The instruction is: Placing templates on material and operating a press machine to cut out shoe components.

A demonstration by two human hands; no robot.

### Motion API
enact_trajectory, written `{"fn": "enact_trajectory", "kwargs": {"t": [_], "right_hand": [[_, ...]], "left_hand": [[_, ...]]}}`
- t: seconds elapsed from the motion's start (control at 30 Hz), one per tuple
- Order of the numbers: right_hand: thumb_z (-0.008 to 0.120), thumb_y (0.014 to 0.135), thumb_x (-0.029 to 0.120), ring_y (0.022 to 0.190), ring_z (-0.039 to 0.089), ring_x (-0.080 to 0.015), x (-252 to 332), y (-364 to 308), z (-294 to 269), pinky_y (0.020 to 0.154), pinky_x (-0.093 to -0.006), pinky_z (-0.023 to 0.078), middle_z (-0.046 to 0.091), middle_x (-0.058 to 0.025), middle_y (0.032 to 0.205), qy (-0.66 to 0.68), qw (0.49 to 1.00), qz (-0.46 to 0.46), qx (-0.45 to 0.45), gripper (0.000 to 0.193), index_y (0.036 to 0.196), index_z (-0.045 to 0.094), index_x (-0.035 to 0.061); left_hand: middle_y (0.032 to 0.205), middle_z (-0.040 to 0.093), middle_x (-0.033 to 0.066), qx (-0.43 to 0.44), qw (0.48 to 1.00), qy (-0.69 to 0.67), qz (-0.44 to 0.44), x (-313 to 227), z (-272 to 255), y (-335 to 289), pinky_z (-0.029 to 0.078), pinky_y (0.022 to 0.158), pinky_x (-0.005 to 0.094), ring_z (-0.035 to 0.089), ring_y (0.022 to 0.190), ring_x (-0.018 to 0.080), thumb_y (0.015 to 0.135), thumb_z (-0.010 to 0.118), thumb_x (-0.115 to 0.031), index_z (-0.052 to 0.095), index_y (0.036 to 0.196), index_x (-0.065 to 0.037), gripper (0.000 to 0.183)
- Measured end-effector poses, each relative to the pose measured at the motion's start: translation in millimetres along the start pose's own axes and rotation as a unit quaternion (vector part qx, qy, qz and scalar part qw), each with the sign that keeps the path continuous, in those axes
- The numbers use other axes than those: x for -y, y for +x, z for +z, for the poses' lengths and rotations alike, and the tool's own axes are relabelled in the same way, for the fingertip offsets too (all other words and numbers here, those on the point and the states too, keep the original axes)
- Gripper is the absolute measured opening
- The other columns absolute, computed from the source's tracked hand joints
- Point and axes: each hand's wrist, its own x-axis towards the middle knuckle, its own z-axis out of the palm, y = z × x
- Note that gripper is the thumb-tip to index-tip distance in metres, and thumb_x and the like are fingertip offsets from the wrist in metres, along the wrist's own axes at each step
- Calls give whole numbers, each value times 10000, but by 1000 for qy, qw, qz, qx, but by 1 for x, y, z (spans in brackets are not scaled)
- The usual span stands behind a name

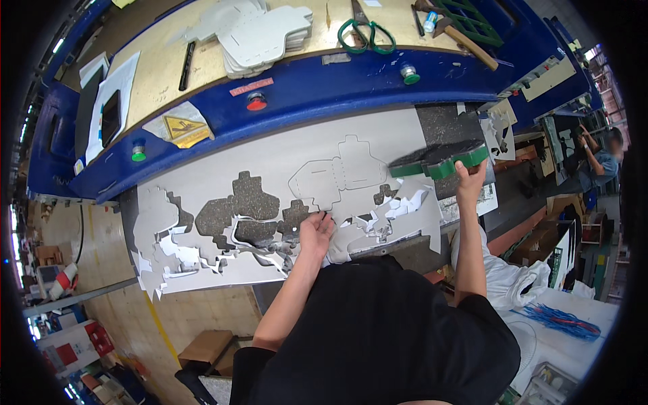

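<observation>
My right hand grips a cutting die by its right end. The die has a dark top and a thick green edge and is tilted above the right part of a grey sheet. A box-blank outline with flaps and slits shows on the sheet left of the die. At the outline's lower tip is my left hand, its fingers curled together; what they pinch, if anything, I cannot make out. Shaped cut-outs left of it show the dark speckled bed beneath, with torn offcuts along the near edge.
A blue machine beam with red and green buttons spans the far side. On its wooden top lie stacked grey blanks, green-handled scissors, a hammer and a black marker. Another person stands far right.
</observation>
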Motion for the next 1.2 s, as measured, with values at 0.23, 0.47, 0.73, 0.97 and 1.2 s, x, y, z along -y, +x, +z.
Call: {"fn": "enact_trajectory", "kwargs": {"t": [0.23,0.47,0.73,0.97,1.2], "right_hand": [[846,585,260,1119,513,-210,51,-23,-7,934,-348,430,492,-64,1245,-169,978,-109,53,856,1357,508,108],[835,571,263,1149,490,-246,47,-37,1,947,-362,416,485,-84,1268,-181,974,-133,25,877,1366,498,110],[795,699,185,1223,455,-241,27,-54,-44,1066,-370,360,440,-90,1407,-114,985,-126,20,868,1466,399,93],[782,758,271,1306,416,-259,36,-41,-32,1073,-419,365,412,-109,1453,-140,978,-152,28,832,1469,386,95],[790,739,253,1309,435,-282,46,-37,-34,1049,-411,381,441,-117,1433,-224,966,-129,24,837,1462,396,106]], "left_hand": [[1011,631,95,-15,995,-79,-56,-7,9,11,496,756,330,621,939,237,908,597,-187,571,1009,-54,169],[643,546,-19,37,934,241,262,-5,46,8,413,577,252,513,604,64,896,741,-292,643,974,-57,267],[781,644,-11,162,924,150,313,-35,25,-54,529,631,267,587,698,62,956,660,-147,592,1060,-47,159],[1119,637,25,-34,942,128,309,-180,-139,-84,541,821,360,630,982,173,971,624,-204,546,1218,-110,275],[1050,595,37,-123,937,10,325,-316,-305,-60,565,671,317,618,848,200,934,684,-194,572,1115,-111,229]]}}
